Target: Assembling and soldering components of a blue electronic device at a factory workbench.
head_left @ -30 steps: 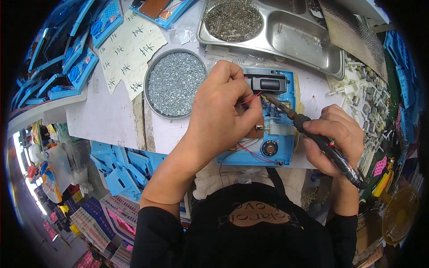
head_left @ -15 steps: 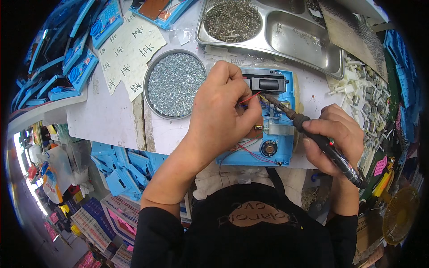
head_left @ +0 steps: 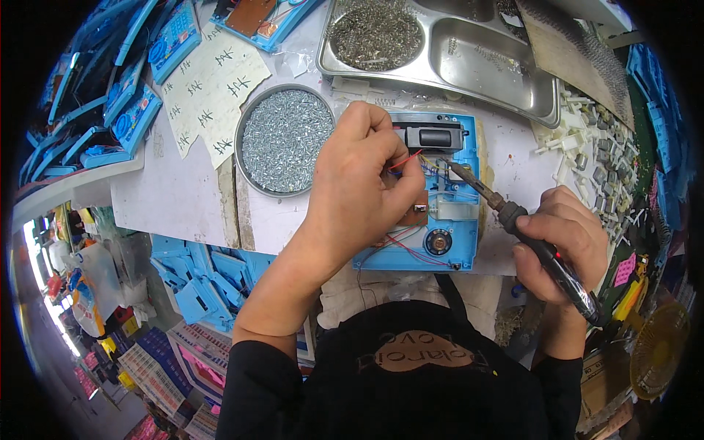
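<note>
Open blue plastic device shell lies on the white counter, centre. Thin red wire is pinched by left hand; black-handled soldering iron is gripped by right hand at 3 o'clock. Risk: fingertips scorched if tip slips.

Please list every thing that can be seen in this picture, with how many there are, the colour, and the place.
blue plastic case: one, blue, open on the table edge, under both hands
red wire: one, red, pinched at the left fingertips
soldering iron: one, black handle, tip over the case
round tin of screws: one, silver, left of the case
steel tray: one, silver, far side of the table
paper sheet: one, pale, far left of the tin
blue parts: many, blue, below the table
left hand: one, on the case
right hand: one, gripping the iron
</note>
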Tool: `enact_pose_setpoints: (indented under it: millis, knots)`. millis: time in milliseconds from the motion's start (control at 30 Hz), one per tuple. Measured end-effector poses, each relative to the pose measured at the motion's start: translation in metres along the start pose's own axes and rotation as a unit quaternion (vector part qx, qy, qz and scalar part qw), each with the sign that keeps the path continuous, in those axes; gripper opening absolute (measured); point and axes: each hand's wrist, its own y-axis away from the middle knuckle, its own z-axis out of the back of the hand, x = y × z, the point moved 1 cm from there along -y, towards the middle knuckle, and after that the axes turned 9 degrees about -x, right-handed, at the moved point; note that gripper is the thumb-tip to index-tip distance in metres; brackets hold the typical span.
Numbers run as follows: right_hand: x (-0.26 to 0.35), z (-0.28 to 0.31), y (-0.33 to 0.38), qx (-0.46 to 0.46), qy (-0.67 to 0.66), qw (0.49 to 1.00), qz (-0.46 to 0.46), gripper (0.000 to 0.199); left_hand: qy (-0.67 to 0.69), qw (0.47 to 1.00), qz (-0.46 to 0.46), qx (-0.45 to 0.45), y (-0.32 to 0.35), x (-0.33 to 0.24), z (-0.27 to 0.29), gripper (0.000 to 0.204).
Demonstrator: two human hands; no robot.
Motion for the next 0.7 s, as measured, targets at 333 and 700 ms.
enact_pose_setpoints:
  millis: [333,700]
  knots:
    - [-0.0014,0.0051,0.0039,-0.002,0.005,1.000,-0.003,0.028,-0.012,1.000,0.011,0.004,-0.0010,-0.0018,-0.0003,0.015]
    - [-0.0015,0.0083,0.0077,-0.020,0.004,1.000,-0.007,0.026,-0.021,1.000,0.015,0.015,-0.0001,-0.0029,0.0015,0.015]
